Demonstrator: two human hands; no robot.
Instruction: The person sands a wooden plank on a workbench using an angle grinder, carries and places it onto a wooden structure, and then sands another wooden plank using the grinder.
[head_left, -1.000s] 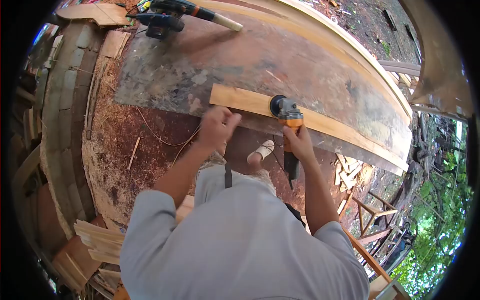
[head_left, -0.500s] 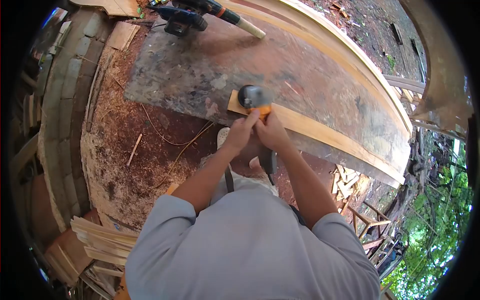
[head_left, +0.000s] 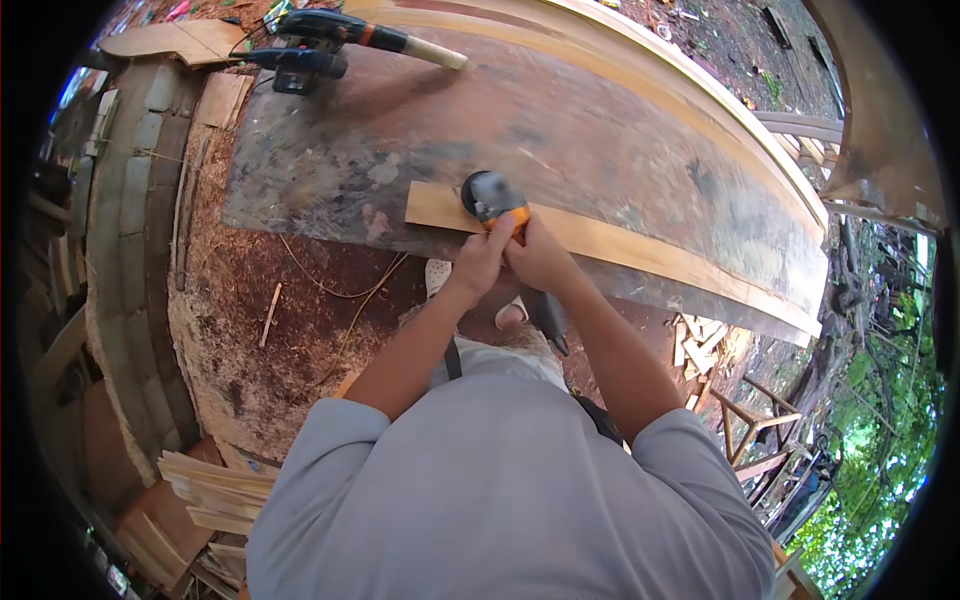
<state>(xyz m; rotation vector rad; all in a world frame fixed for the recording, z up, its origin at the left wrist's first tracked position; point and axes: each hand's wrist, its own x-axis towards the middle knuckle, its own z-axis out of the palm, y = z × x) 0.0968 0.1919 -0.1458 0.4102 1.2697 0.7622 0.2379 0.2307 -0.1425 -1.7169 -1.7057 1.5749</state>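
Note:
Both my hands are closed around an orange and black angle grinder [head_left: 492, 194], whose grey head looks blurred. Its round black disc rests at the upper face of a long, pale wooden plank [head_left: 640, 247], a short way in from the left end. My left hand [head_left: 482, 262] grips the orange body from the left. Close beside it, my right hand [head_left: 540, 258] wraps the body from the right, and the tool's dark rear end sticks out below. The plank lies along the near edge of a stained workbench [head_left: 330, 150].
A black power tool with a pale tube [head_left: 370, 40] lies at the bench's far left. Long boards [head_left: 640, 70] line its far edge. A yellowish cord [head_left: 345, 295] crosses the sawdust-covered ground. Wood offcuts [head_left: 703, 342] lie below right, stacked strips [head_left: 205, 485] at lower left.
The grinder, with both hands on it, has moved right along the plank, farther from its left end. The view has shifted, so the bench appears farther left.

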